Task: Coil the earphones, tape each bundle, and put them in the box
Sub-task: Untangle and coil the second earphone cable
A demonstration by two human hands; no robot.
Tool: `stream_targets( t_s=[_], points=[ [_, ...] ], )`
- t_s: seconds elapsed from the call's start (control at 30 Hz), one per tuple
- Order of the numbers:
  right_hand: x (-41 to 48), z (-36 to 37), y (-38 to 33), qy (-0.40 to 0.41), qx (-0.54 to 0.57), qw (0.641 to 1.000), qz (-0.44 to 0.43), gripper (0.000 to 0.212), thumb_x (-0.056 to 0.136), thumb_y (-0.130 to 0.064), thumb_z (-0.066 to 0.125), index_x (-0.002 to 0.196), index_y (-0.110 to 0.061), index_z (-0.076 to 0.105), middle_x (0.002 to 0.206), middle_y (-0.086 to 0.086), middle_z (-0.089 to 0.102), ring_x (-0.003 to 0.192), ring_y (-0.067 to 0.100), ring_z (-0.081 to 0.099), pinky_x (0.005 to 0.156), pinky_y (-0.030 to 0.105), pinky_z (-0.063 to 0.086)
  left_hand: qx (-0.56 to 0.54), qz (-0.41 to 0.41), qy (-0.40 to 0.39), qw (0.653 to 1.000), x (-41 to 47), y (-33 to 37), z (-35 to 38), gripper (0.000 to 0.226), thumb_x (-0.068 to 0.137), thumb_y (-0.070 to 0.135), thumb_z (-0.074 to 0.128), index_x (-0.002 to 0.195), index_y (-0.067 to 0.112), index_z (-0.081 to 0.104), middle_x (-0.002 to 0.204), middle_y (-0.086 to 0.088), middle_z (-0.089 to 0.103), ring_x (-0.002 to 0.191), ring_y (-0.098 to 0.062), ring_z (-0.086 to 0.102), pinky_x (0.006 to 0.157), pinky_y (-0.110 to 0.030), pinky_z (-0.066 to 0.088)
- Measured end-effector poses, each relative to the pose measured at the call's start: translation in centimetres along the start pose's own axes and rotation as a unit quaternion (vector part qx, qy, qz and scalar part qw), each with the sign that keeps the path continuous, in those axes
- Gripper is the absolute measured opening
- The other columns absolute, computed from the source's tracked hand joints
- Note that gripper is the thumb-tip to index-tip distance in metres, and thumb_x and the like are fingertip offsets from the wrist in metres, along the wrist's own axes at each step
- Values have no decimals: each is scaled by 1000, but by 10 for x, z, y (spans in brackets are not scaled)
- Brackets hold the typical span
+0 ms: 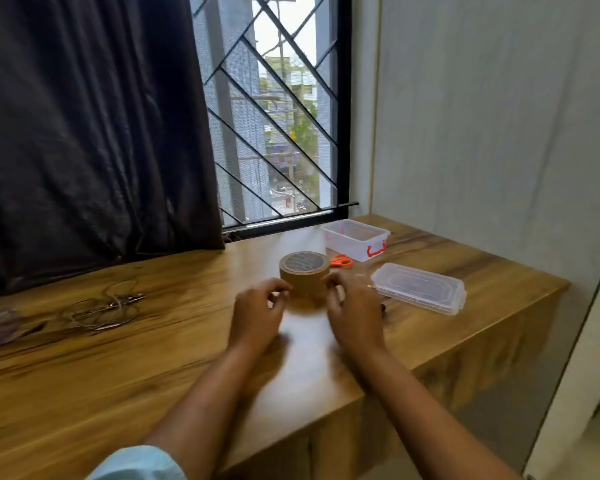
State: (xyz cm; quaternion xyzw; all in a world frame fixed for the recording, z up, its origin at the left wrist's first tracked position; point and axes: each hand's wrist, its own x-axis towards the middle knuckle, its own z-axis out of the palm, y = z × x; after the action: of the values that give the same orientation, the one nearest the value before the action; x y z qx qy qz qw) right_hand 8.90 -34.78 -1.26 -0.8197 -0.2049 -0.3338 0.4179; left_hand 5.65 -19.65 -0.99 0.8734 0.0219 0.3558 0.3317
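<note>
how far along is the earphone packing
Barely started. Done: the box is open, its lid off beside it. In hand: the left hand and right hand flank the tape roll. Left: the earphones lie loose and untaped, none visibly boxed.

We have bare table (136,375) in front of the hands and to their left, down to the near edge. The tape roll (304,271) stands between the left hand (257,313) and the right hand (355,317) and blocks a straight reach forward. The scissors (341,261) lie just behind the roll. The box (347,245) stands behind them, open at the top. The lid (419,287) lies flat just right of the right hand and narrows passage there. The earphones (104,306) lie loose well to the left, with open table between. The curtain (84,133) and the window grille (278,133) close the far edge. The wall (499,116) bounds the right.
</note>
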Motion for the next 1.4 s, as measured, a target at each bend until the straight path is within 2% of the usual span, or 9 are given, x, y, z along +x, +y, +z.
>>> stream_targets(
  t_s=[0.1,0.27,0.57,0.8,0.93,1.03,1.17,1.27,1.4],
  points=[
    [-16,27,-34,-116,47,989,-72,18,87,-10,55,93,-20,69,94,-3,69,93,14,54,76,13,35,60,-7,62,996,3,-42,-49,15,82,6,65,89,19,71,84,7,66,68,-10,57,64,-24,43],
    [-24,69,-66,-242,53,955,-164,21,90,-11,49,101,-17,66,106,-1,66,105,16,50,89,22,39,141,-101,172,970,-1,-111,-131,10,83,10,65,87,16,71,79,-6,69,66,-24,59,60,-29,43],
    [-27,170,-154,-332,96,928,-140,27,94,-15,44,113,-15,62,114,5,60,111,21,50,97,33,45,135,-172,235,947,4,-167,-186,9,87,14,61,90,17,69,78,-10,69,74,-29,62,67,-35,49],
    [-10,229,-175,-356,47,932,-49,44,94,-18,48,138,-20,45,141,6,46,132,27,39,110,40,35,147,-219,193,945,17,-189,-188,15,88,14,57,96,21,67,97,-9,69,94,-27,61,71,-29,42],
    [-4,230,-176,-379,49,924,-36,56,91,-29,54,143,-33,34,147,2,40,136,29,34,108,46,36,224,-298,127,919,18,-191,-188,29,88,23,56,115,29,62,115,-5,63,116,-28,46,89,-36,41],
    [-3,234,-175,-424,1,902,-81,39,88,-29,53,123,-44,54,137,-7,51,127,26,40,100,44,39,216,-316,66,921,19,-191,-185,29,86,27,56,114,32,62,116,1,64,114,-24,51,92,-36,37],
    [4,233,-170,-390,102,915,-6,27,84,-11,57,69,-31,65,96,-6,64,101,17,55,88,32,44,199,-295,33,934,20,-191,-183,19,84,32,60,101,37,65,110,8,65,110,-18,54,92,-34,36],
    [20,226,-157,-344,105,931,67,30,85,0,53,66,-18,67,87,2,66,86,18,58,74,25,42,216,-280,16,935,20,-191,-183,14,80,45,63,93,38,66,108,9,65,109,-17,54,93,-34,40],
    [38,223,-127,-273,136,936,177,31,82,5,49,60,-11,65,77,13,67,67,27,58,60,35,46,232,-249,1,940,20,-191,-180,11,80,47,62,80,36,63,100,12,64,107,-16,52,93,-39,40]
  ],
)
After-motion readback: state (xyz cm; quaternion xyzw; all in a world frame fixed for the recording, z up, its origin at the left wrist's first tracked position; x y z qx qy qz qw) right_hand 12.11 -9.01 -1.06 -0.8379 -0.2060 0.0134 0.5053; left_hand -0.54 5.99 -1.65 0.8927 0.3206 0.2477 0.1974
